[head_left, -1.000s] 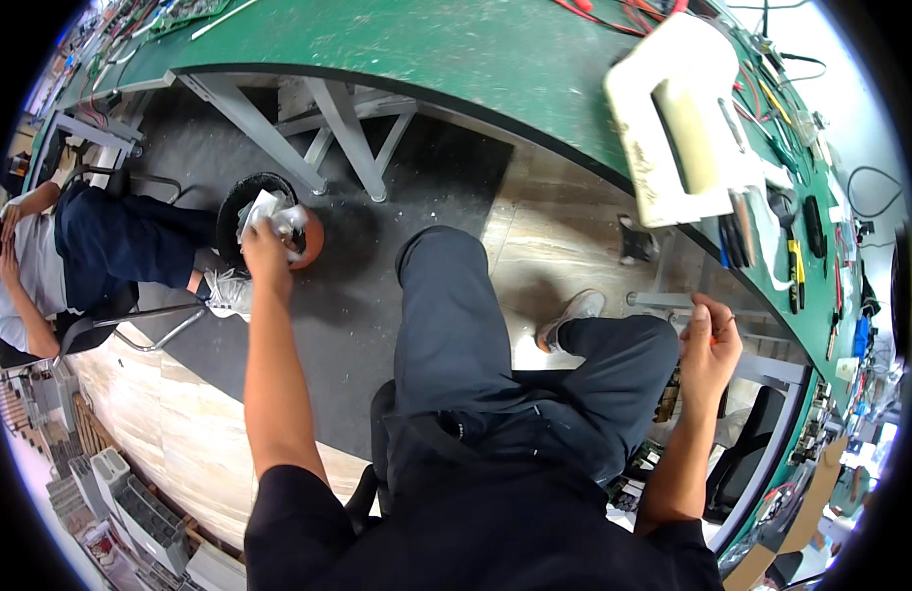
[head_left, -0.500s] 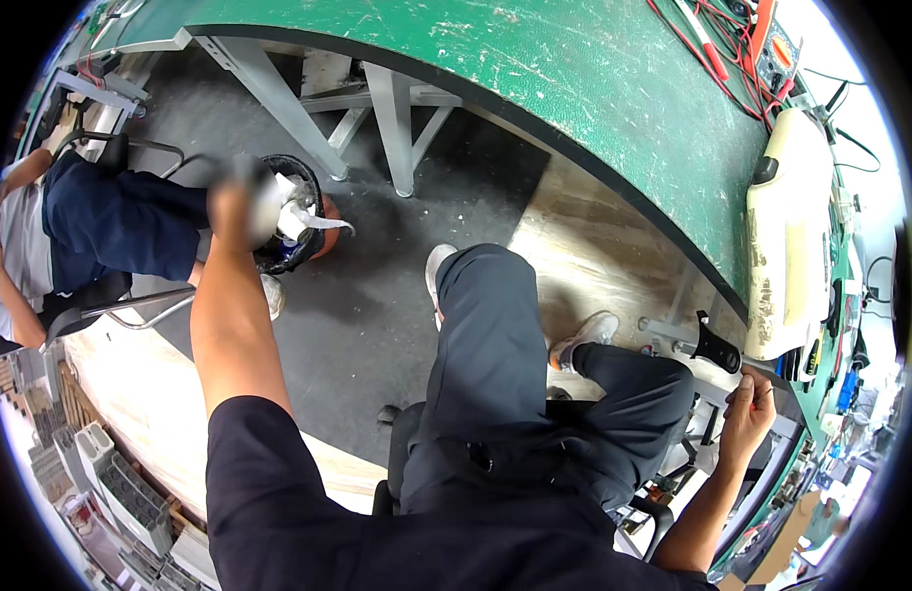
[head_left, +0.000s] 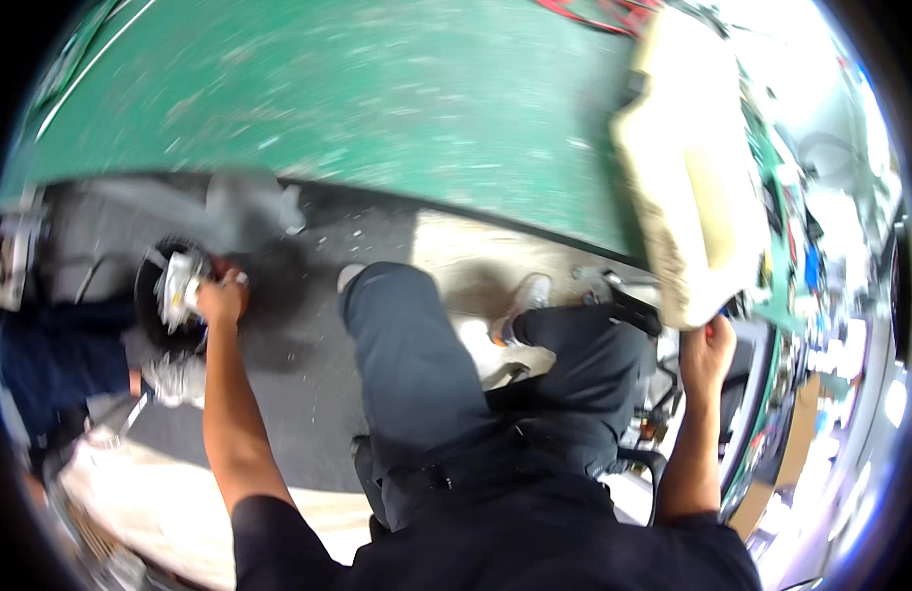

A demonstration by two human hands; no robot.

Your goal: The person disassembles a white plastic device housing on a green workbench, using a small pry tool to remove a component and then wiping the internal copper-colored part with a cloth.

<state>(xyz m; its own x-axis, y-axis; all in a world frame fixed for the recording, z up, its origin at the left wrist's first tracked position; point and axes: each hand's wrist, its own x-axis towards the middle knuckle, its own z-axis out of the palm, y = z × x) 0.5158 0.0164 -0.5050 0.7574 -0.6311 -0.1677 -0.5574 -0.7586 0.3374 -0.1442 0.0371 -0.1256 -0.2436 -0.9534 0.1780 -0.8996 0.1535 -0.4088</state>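
At the left, my left hand (head_left: 222, 295) reaches down to the right side of a round waste bin (head_left: 152, 320) with a dark liner. Crumpled white waste (head_left: 183, 279) lies in the bin, close to my fingers. Motion blur hides whether the fingers hold any of it. My right hand (head_left: 709, 347) is closed at the workbench's edge on the right, just below the near end of a long cream-coloured padded object (head_left: 673, 236). What the right fingers hold, if anything, does not show.
The scratched green workbench (head_left: 328, 108) spans the far side, with red cables (head_left: 604, 15) on it. Another person's dark-clothed leg (head_left: 67, 355) is left of the bin. My legs (head_left: 406, 345) are in the middle. A cardboard piece (head_left: 799, 433) stands at the right.
The view has swung, so the bench and cream object appear farther left. My left hand has shifted from over the bin to its right side. My right hand appears closer to the cream object.
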